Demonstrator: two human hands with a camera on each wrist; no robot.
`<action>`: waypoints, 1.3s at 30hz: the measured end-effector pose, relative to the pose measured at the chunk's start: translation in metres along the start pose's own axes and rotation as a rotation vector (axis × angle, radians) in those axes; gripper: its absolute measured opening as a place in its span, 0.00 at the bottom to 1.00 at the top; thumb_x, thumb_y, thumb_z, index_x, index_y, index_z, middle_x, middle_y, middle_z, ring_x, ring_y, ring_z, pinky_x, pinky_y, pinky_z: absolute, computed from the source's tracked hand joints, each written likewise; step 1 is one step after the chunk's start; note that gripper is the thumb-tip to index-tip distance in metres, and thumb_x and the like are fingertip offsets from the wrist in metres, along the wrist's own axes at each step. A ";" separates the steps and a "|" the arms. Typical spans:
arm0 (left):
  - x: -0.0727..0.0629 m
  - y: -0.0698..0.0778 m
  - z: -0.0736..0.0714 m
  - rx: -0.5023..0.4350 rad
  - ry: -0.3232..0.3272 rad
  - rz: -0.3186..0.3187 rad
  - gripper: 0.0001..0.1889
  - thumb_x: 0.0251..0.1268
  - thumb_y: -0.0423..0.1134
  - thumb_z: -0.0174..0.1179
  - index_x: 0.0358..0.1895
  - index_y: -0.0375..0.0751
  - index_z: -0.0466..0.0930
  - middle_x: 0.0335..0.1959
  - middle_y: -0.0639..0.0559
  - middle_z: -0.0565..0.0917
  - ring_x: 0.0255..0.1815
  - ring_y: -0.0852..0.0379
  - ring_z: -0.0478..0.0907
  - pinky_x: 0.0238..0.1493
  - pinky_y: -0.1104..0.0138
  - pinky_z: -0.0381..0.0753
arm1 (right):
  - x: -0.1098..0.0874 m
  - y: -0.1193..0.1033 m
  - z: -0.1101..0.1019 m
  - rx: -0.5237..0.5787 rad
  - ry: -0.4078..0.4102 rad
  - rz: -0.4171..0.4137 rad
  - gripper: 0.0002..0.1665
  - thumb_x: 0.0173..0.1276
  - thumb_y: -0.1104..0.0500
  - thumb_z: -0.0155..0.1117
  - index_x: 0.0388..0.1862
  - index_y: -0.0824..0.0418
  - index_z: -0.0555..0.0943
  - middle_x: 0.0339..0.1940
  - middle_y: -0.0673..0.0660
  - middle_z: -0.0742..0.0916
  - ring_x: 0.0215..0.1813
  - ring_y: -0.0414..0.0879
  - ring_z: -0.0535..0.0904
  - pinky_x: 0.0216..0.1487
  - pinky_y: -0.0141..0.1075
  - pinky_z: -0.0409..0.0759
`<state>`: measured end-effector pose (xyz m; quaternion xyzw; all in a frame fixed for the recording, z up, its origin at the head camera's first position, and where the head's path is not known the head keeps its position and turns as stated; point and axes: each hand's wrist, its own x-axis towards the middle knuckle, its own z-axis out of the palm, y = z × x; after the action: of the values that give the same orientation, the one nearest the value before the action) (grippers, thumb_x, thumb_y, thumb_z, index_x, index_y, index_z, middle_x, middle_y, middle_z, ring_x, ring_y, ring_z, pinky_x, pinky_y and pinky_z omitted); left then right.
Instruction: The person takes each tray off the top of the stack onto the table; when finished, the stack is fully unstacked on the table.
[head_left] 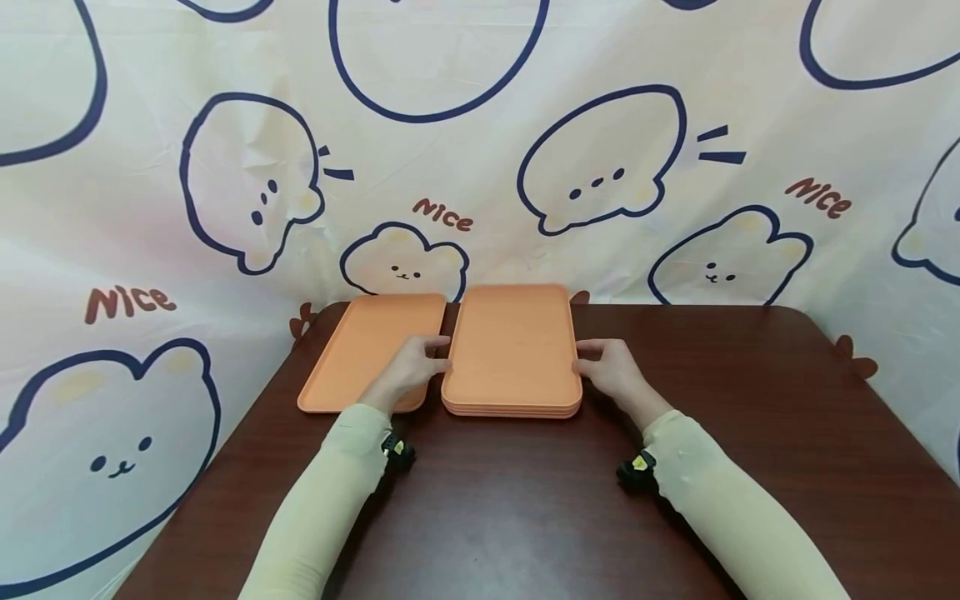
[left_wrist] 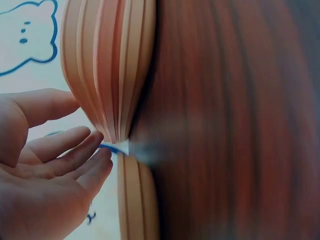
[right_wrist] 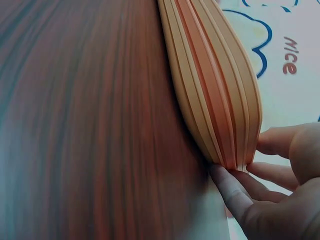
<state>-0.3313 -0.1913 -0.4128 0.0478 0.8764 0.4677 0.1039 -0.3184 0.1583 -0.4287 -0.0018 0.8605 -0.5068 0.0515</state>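
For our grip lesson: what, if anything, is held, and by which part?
Left hand and right hand touch opposite sides of the tray stack; whether they grip it is unclear.

The bench has a dark reddish-brown top with streaked wood grain, rounded far corners and a pale sheen toward 6 o'clock. At 12 o'clock, by its far edge, sits an even stack of orange trays with rounded corners. Just beside it, at 11 o'clock, a lower orange tray lies flat, a narrow strip of wood between them.
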 end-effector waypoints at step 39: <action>0.006 -0.026 -0.023 -0.118 -0.025 -0.024 0.32 0.78 0.27 0.56 0.82 0.28 0.64 0.81 0.31 0.71 0.83 0.36 0.68 0.82 0.46 0.69 | -0.005 -0.034 0.017 0.518 0.145 0.180 0.30 0.77 0.65 0.65 0.77 0.63 0.78 0.78 0.66 0.79 0.71 0.56 0.82 0.67 0.44 0.86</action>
<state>-0.3420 -0.2236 -0.4231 0.0370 0.8466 0.5165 0.1230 -0.3137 0.1274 -0.4069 0.1244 0.7006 -0.7018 0.0334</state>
